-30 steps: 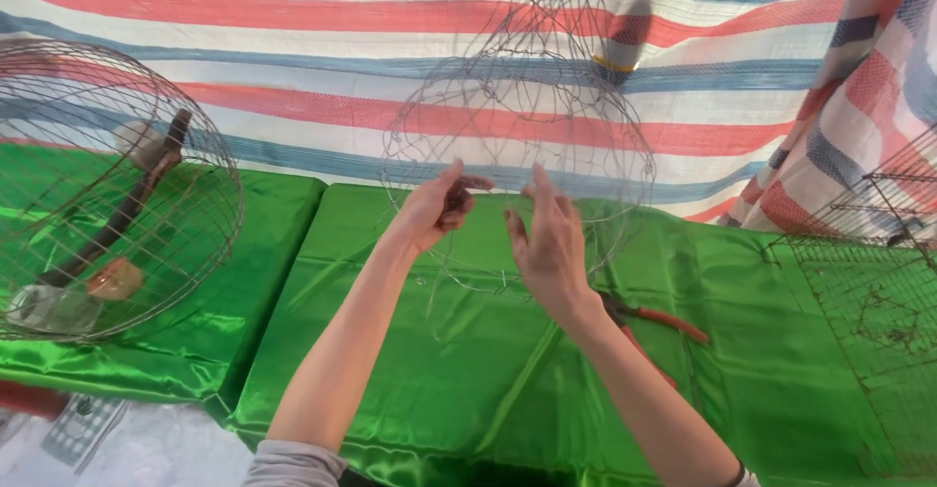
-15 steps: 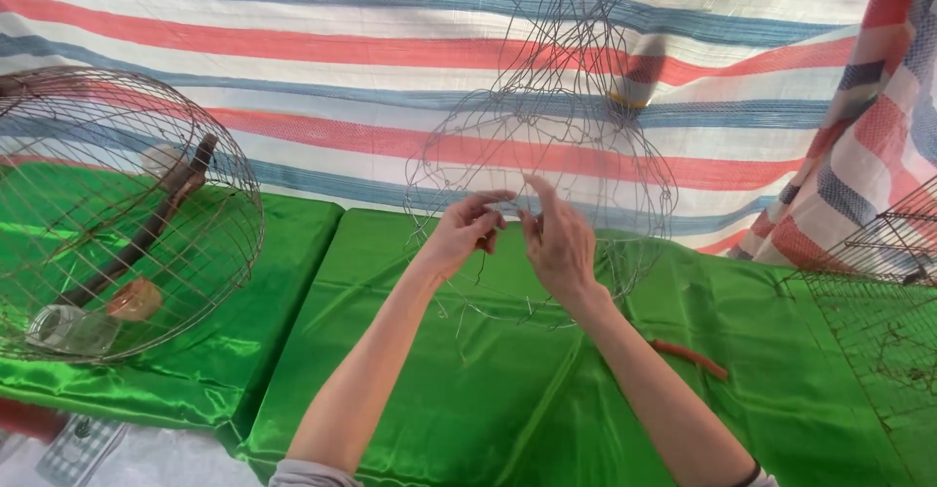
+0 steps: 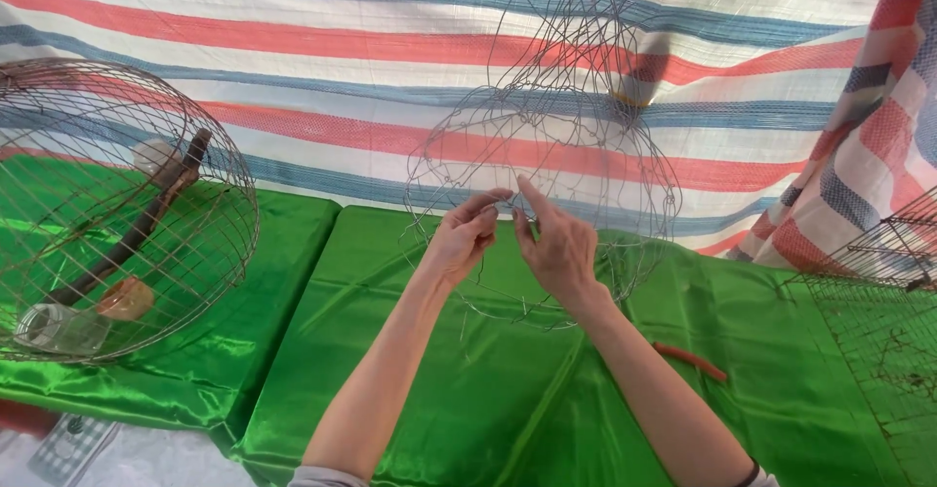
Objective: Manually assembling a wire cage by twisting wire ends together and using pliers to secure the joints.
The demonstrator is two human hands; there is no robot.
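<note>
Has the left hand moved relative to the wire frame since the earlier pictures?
Cannot tell: the camera shifts. The left hand stays at the wire frame, beside the right hand.

On my left I see a finished domed wire cage [image 3: 117,209] lying on its side on the surface [image 3: 293,350], which is draped in shiny green satin cloth. Inside the cage there is a dark wooden perch [image 3: 137,233], a small orange cup [image 3: 127,299] and a clear plastic jar [image 3: 54,329]. Behind everything hangs a tarpaulin [image 3: 293,67] striped in red, white and blue. At my far right edge, flat wire mesh panels [image 3: 878,321] rest on the cloth. An orange-handled tool [image 3: 691,361] lies on the green cloth near the right. A grey keypad device [image 3: 68,445] shows at the bottom left corner.
</note>
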